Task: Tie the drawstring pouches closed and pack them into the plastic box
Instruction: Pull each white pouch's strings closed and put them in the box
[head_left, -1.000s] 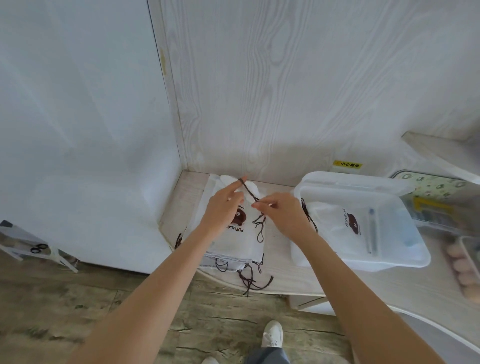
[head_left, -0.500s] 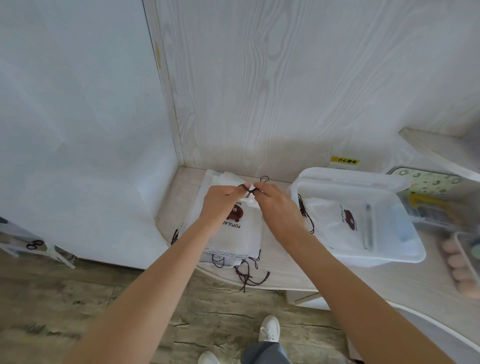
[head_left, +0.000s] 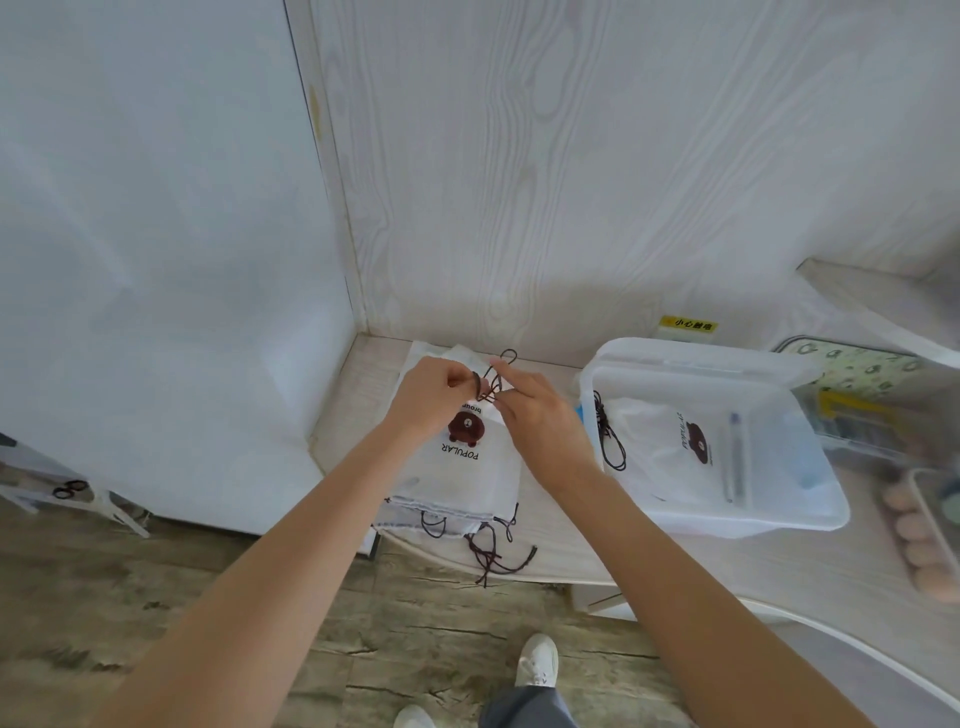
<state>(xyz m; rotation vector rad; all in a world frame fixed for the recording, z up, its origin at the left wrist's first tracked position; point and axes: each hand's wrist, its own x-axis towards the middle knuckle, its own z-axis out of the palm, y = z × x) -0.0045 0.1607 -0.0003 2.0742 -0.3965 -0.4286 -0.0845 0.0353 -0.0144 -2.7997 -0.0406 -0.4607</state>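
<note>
The left hand (head_left: 427, 399) is pinching the dark cord (head_left: 497, 375) at the mouth of the top pouch (head_left: 470, 457), and the right hand (head_left: 540, 421) is pinching the same cord just beside it, index finger out straight; both grips are narrow and closed on the cord. The pouch is lying on a stack (head_left: 447, 512) directly under the two grips, on the tabletop (head_left: 561, 525). The box (head_left: 737, 514) is sitting to the right of the right grip, with one pouch already inside (head_left: 654, 447).

The pouch is probably feather-light, thin and limp, so it is likely dragging with any pull unless its neck is pinned. The cord looks thin and slick; pinching close to the knot should be giving the best control. For packing, taking the gathered neck would be the surest hold.

The knot itself is lying between the fingertips and is too small to judge as finished or not. How many pouches are making up the stack cannot be told. What is lying at the box's right side is blurred.
</note>
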